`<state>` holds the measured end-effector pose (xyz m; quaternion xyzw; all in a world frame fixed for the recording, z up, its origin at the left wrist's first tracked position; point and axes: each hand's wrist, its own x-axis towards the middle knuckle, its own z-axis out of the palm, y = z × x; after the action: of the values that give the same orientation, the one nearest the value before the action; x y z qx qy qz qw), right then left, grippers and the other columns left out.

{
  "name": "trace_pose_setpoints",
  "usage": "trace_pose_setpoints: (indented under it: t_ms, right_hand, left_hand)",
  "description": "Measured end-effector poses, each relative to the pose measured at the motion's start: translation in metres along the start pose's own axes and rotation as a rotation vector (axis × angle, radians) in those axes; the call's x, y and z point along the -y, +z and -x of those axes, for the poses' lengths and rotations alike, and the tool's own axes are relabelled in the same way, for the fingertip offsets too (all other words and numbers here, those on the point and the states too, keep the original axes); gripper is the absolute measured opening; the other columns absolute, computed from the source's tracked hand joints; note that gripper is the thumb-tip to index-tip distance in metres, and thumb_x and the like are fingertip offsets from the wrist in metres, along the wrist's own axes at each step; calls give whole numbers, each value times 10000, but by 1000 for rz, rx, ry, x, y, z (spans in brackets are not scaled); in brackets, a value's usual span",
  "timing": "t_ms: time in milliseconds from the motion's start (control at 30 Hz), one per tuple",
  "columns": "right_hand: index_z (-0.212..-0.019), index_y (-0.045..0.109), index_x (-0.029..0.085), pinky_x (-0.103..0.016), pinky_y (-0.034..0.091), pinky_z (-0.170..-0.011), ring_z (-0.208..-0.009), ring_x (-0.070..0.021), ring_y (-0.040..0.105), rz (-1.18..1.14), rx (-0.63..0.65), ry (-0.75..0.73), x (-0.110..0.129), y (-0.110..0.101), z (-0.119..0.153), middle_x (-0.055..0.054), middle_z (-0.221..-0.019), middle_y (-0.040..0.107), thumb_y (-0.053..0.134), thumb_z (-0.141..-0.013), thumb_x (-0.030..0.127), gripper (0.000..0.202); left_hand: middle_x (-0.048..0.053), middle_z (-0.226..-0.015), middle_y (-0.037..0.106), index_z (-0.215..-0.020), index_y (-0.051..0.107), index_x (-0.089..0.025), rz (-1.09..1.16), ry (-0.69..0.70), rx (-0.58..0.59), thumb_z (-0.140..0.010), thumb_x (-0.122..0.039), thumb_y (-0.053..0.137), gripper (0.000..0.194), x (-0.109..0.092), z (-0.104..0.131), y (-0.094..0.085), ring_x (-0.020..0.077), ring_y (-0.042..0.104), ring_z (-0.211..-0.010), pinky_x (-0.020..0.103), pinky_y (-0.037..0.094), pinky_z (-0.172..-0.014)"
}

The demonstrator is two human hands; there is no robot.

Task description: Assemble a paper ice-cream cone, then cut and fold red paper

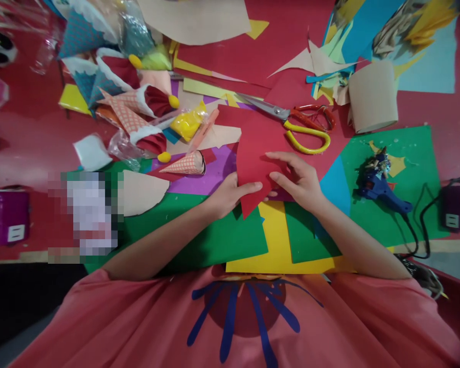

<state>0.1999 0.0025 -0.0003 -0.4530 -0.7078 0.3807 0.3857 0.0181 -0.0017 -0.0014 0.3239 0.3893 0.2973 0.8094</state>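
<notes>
My left hand pinches a piece of red paper near its pointed lower end, thumb on top and the other fingers underneath. The piece has a curved left edge and lies over more red sheet, so its right outline is hard to make out. At the paper's right side, my right hand has thumb and forefinger spread, with the fingertips over or lightly touching the red surface. Just beyond the hands lie scissors with one red and one yellow handle. A small checked paper cone rests to the left.
Green foam sheets and a yellow sheet lie under my forearms. A blue glue gun with a black cord sits at the right, below a beige paper cylinder. Several decorated cones and plastic bags crowd the upper left.
</notes>
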Motion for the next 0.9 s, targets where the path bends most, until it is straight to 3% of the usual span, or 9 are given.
trace_pose_setpoints:
  t_ms: [67, 167, 233, 300, 367, 533, 633, 767, 900]
  right_hand:
    - [-1279, 554, 254, -467, 443, -1063, -1226, -240, 558, 111, -39, -69, 0, -1, 2, -83, -1287, 613, 559, -896, 400, 411]
    - [-1366, 463, 297, -532, 347, -1127, -1392, -304, 376, 310, -165, -219, -2, -2, 4, -94, -1473, 417, 613, -852, 434, 553]
    - [-1422, 379, 318, -551, 314, -1142, -1441, -321, 289, 365, -154, -311, -3, -2, 5, -82, -1535, 322, 603, -850, 462, 630]
    - [-1440, 342, 320, -561, 313, -1141, -1430, -310, 323, 379, -66, -358, -3, -1, 5, -79, -1507, 384, 559, -874, 473, 625]
    - [-1406, 399, 299, -550, 334, -1132, -1379, -286, 417, 385, 15, -352, -2, 0, 5, -81, -1413, 514, 530, -895, 459, 552]
    - [-1266, 568, 230, -514, 301, -1163, -1239, -245, 574, 350, 70, -400, -2, -1, 6, -81, -1236, 669, 565, -885, 432, 432]
    - [-1255, 588, 230, -506, 293, -1171, -1135, -225, 646, 326, 110, -418, -4, -2, 7, -62, -1175, 707, 584, -871, 447, 441]
    - [-1212, 623, 238, -492, 352, -1140, -992, -196, 700, 261, 89, -378, -6, -2, 7, -38, -1083, 743, 602, -869, 416, 388]
    - [-1132, 674, 252, -483, 384, -1118, -978, -195, 702, 117, 1, -265, -4, -5, 5, -23, -1031, 756, 646, -843, 389, 321]
  left_hand:
    - [93, -942, 754, -997, 671, -122, -3, 13, -30, -665, -436, 777, 469, 2, -1, -3, 259, 734, -831, 422, 598, -832]
    - [79, -952, 759, -998, 698, -132, -78, 74, -85, -701, -465, 755, 449, 6, -3, -10, 235, 729, -844, 384, 596, -833]
    - [72, -974, 757, -984, 708, -138, -158, 104, -83, -716, -486, 740, 440, 9, -3, -13, 223, 722, -877, 352, 588, -839]
    - [71, -991, 755, -974, 712, -140, -240, 130, -67, -716, -512, 729, 454, 9, -2, -13, 220, 712, -905, 332, 582, -833]
    - [74, -1009, 749, -993, 705, -141, -301, 150, -72, -708, -531, 724, 483, 7, 0, -13, 222, 705, -915, 325, 582, -807]
    - [53, -1006, 741, -992, 696, -160, -382, 185, -100, -704, -524, 725, 465, -1, 4, -13, 193, 692, -882, 296, 571, -752]
    - [42, -877, 734, -897, 706, -159, -446, 247, -121, -675, -593, 721, 487, -4, 4, -15, 163, 670, -760, 274, 552, -654]
    - [-16, -535, 568, -624, 645, -149, -477, 332, -110, -665, -655, 693, 510, -4, 3, -17, 80, 491, -472, 215, 405, -429]
    - [-26, -529, 538, -651, 672, -154, -405, 494, -94, -738, -565, 689, 420, -4, 1, -22, 56, 463, -478, 189, 383, -448]
